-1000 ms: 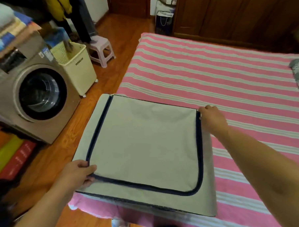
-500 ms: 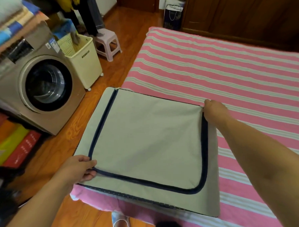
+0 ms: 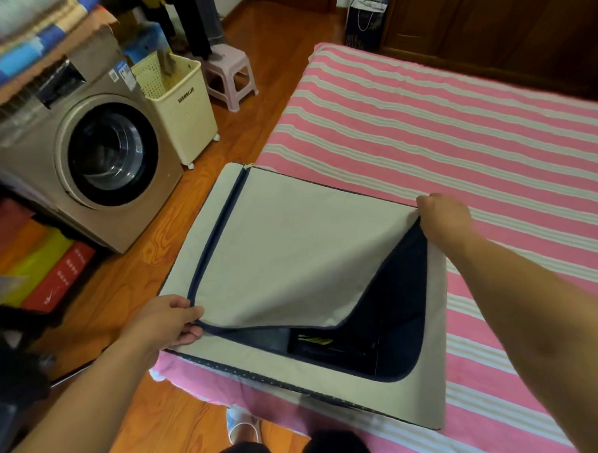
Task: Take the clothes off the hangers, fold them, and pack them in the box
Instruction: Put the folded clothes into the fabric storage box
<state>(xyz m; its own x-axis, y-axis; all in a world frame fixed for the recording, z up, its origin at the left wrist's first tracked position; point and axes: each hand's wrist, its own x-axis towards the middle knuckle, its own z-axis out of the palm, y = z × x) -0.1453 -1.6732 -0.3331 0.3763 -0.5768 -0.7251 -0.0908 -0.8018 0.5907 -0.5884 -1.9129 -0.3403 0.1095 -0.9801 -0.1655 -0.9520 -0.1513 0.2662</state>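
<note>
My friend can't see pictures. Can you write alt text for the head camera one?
Two hands lift the flap of a grey box on a striped bed: left hand at its near corner, right hand at its far corner.

**Warm indoor light, wide-angle bend at the edges**

The room is lit evenly and warmly from above; soft glare is seen on the wooden floor (image 3: 265, 26) at the far end. The wardrobe (image 3: 504, 36) at far right is left deep in shadow. Straight lines are curved toward the corners by the lens. The stacked fabrics (image 3: 29, 26) at far left are smeared by blur, while the striped bed sheet (image 3: 465, 148) is rendered sharply.
</note>
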